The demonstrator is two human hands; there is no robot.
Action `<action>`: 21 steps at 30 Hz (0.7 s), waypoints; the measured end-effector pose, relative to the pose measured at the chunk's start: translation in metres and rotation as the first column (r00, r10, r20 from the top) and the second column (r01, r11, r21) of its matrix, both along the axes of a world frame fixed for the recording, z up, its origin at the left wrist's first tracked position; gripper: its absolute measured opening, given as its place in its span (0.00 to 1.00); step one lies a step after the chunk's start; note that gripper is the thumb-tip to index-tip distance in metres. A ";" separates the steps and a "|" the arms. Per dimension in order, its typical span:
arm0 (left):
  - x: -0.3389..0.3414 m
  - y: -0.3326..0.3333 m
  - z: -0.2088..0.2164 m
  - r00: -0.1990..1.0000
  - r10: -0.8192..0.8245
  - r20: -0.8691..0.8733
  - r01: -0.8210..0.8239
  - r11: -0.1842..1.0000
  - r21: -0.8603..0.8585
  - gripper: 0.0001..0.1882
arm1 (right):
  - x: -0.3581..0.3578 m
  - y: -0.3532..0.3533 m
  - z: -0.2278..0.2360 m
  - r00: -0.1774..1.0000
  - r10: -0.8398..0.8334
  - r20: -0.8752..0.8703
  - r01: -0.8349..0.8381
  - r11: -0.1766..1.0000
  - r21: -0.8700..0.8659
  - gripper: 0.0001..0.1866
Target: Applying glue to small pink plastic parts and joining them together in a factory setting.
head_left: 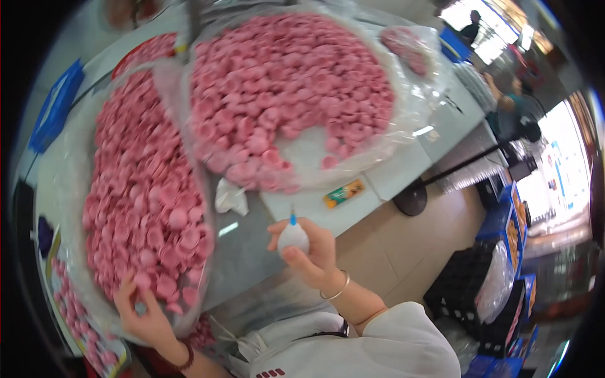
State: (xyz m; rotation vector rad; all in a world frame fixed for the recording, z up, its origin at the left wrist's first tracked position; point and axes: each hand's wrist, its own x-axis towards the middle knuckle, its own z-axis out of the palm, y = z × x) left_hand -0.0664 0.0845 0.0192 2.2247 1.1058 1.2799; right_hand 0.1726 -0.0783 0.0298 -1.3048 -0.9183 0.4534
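My right hand (pixel 317 254) is closed round a small white squeeze bottle (pixel 293 238) with a blue nozzle pointing away from me. It is raised near the front edge of the table. At the lower left, my left hand (pixel 142 312) pinches one pink cup-shaped piece (pixel 142 280) between thumb and fingers. That hand is at the near end of a long heap of pink cup-shaped pieces (pixel 142 183) in a clear plastic bag. A second, wider heap of the same pieces (pixel 283 69) lies in another open clear bag beyond my right hand.
On the white table (pixel 287 211) are a crumpled white tissue (pixel 231 198) and a green-and-yellow packet (pixel 344 193). A smaller clear bag of pink pieces (pixel 408 50) lies at the far right. Black crates (pixel 463 271) stand on the floor; a co-worker (pixel 509 104) is beyond.
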 end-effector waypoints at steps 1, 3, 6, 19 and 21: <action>0.015 -0.003 0.013 0.998 0.054 -0.044 -0.054 0.998 0.014 0.12 | -0.007 -0.005 0.009 1.000 0.002 -0.005 -0.002 0.998 -0.056 0.19; 0.022 -0.012 0.028 0.983 0.181 -0.031 -0.180 0.982 0.052 0.06 | -0.014 0.001 0.003 0.994 0.050 -0.094 -0.051 0.999 -0.016 0.22; 0.021 -0.015 0.032 0.982 0.096 0.163 -0.122 0.980 0.156 0.07 | -0.034 -0.001 -0.001 0.991 0.039 -0.125 -0.028 0.996 0.090 0.23; 0.044 -0.085 0.012 0.528 -0.201 0.825 0.839 0.272 -0.471 0.15 | -0.068 0.005 0.001 0.847 0.426 -0.317 -0.392 0.904 0.168 0.23; 0.043 -0.087 0.008 0.528 -0.182 0.830 0.842 0.237 -0.484 0.19 | -0.069 0.003 0.004 0.876 0.267 -0.401 -0.247 0.964 0.103 0.24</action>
